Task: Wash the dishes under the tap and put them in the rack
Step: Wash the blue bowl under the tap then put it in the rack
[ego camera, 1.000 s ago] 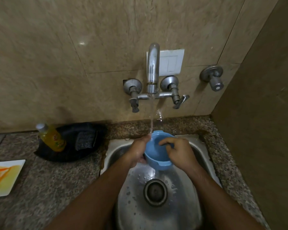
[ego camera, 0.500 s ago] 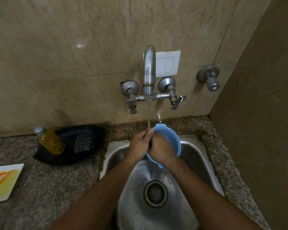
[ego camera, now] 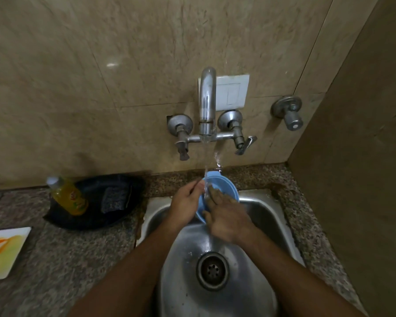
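A light blue bowl [ego camera: 224, 187] is held tilted over the steel sink [ego camera: 268, 216], its opening turned toward me. My left hand [ego camera: 185, 204] grips the bowl's left rim. My right hand [ego camera: 226, 218] lies inside the bowl with its fingers stretched flat against the inner wall. Water runs from the tap [ego camera: 207, 99] in a thin stream onto the bowl and my right fingers, then falls toward the drain [ego camera: 212, 270]. No rack is in view.
On the granite counter [ego camera: 78, 259] to the left lies a black tray [ego camera: 124, 216] holding a yellow soap bottle [ego camera: 69, 196] and a dark scrub pad [ego camera: 113, 199]. A white plate with orange streaks [ego camera: 2, 250] sits at the far left edge. A side wall [ego camera: 364, 156] stands close on the right.
The bowl has tipped up from nearly level to face me. My right hand left the rim, went inside the bowl and now rubs its inner wall with flat fingers.
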`<state>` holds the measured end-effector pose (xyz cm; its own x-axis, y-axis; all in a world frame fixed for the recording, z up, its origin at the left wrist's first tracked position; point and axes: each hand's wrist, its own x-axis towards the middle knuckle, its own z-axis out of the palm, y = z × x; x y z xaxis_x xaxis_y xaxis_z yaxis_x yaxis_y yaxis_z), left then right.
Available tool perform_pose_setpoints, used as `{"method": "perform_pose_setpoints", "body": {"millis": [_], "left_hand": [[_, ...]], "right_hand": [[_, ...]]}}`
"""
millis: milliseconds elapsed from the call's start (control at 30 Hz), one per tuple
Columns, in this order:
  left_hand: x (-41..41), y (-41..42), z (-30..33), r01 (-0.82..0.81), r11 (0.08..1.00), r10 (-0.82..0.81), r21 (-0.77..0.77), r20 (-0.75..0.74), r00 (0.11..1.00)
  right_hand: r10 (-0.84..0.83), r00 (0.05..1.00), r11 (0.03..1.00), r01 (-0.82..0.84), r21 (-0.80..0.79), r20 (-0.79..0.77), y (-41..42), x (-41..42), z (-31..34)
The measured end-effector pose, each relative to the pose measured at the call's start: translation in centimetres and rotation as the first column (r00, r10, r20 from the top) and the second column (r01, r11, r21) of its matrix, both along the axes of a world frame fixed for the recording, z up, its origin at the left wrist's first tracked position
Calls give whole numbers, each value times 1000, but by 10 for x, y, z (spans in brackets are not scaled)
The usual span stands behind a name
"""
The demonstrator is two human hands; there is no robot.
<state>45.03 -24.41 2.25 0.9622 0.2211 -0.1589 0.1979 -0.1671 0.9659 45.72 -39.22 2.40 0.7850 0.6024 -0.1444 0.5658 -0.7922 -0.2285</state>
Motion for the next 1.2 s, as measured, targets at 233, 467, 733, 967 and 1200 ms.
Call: {"method": "perform_pose_setpoints", "body": {"millis": [233,467,733,967,1200], "left_hand": [[-1,15,4,-83,966,18,-244,-257,966],[-2,10,17,-89,930,-25,-357,-302,953],[-21,32,24,3,994,-44,-108,-388,921],[-15,30,18,10,1000,-8,12,-130,991],[-26,37,3,23,999,-25,-24,-76,997]], "right_hand": [[-393,920,659,288,695,-8,-39,1,6],[148,271,166,941,294,-951,-26,-10,16],[-54,261,167,954,249,-964,-12,-19,-7],[73,270,9,962,271,-960,-6,-16,-5],[180,383,207,885,416,-906,-20,-27,-5]]}}
